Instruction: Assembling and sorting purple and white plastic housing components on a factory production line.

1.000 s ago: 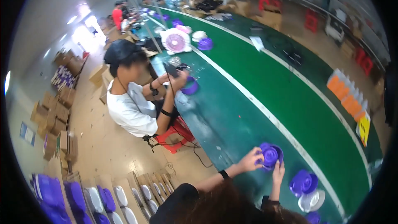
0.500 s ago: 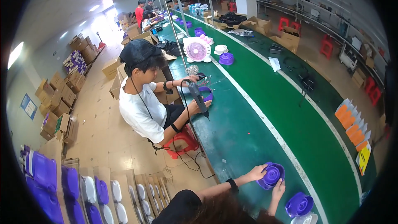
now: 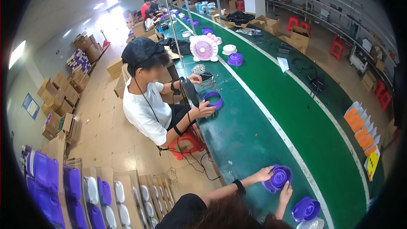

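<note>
My left hand (image 3: 263, 174), with a black band at the wrist, grips the left rim of a purple round plastic base (image 3: 277, 179) on the near right of the green bench. My right hand (image 3: 286, 193) closes on the same base at its lower right rim. Its open side faces up, showing ringed moulding inside. Just nearer lies a second purple base (image 3: 306, 209), beside a white part (image 3: 313, 223) cut off by the lower edge. To the left, a co-worker holds a purple ring (image 3: 213, 100) and an electric screwdriver (image 3: 189, 92).
A green conveyor belt (image 3: 271, 97) with pale edges runs along the bench (image 3: 237, 138). Beyond the co-worker stand a pink and white fan (image 3: 203, 48) and a purple base (image 3: 235, 59). Racks of purple and white shells (image 3: 46, 174) stand lower left. Orange cards (image 3: 360, 123) line the far right.
The co-worker's screwdriver has swung up and away from the bench, and the purple ring shows more fully. My hands stay on the base, barely moved.
</note>
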### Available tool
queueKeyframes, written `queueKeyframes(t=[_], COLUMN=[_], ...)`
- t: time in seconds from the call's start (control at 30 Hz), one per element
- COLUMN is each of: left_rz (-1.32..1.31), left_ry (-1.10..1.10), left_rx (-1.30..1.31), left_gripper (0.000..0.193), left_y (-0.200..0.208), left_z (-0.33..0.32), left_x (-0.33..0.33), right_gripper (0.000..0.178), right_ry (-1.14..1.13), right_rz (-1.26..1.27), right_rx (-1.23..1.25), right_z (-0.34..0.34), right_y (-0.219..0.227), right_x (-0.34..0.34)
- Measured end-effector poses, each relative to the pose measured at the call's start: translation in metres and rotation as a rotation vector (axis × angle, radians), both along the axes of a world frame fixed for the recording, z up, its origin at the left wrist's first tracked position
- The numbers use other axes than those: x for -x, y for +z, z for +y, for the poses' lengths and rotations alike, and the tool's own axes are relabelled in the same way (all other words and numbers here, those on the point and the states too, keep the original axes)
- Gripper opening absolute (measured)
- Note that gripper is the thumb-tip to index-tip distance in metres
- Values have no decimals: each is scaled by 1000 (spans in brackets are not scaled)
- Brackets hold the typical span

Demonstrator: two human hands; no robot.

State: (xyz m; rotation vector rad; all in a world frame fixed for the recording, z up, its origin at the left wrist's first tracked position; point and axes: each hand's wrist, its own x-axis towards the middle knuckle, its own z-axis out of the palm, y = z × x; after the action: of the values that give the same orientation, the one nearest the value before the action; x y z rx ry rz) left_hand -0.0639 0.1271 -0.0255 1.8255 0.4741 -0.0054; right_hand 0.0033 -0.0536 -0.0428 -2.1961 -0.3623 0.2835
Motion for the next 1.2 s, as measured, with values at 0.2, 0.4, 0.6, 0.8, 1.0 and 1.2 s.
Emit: queueKeyframes(t=[0.2,0.4,0.6,0.8,1.0,1.2], left_rz=[121,132,144,131,132,115], left_ry=[80,65,110,130,136,94], left_rx=[388,584,629,636,657,680], left_gripper=[45,44,49,51,54,56], left_y=[-25,-3,-5,-15,-14,-15], left_z=[0,-1,-5,-5,-3,-10], left_x=[-1,8,11,10,12,9], right_gripper=[56,63,65,60,47,45], right_ry=[-51,-143,-84,-154,-168,-129], right_rz=[352,584,441,380,219,179], right_rx=[-358,-630,-446,-414,-192,-185], right_z=[1,-4,-7,-7,-8,-16], right_y=[-4,-5,-8,-15,-2,6], right_x=[3,10,8,6,12,20])
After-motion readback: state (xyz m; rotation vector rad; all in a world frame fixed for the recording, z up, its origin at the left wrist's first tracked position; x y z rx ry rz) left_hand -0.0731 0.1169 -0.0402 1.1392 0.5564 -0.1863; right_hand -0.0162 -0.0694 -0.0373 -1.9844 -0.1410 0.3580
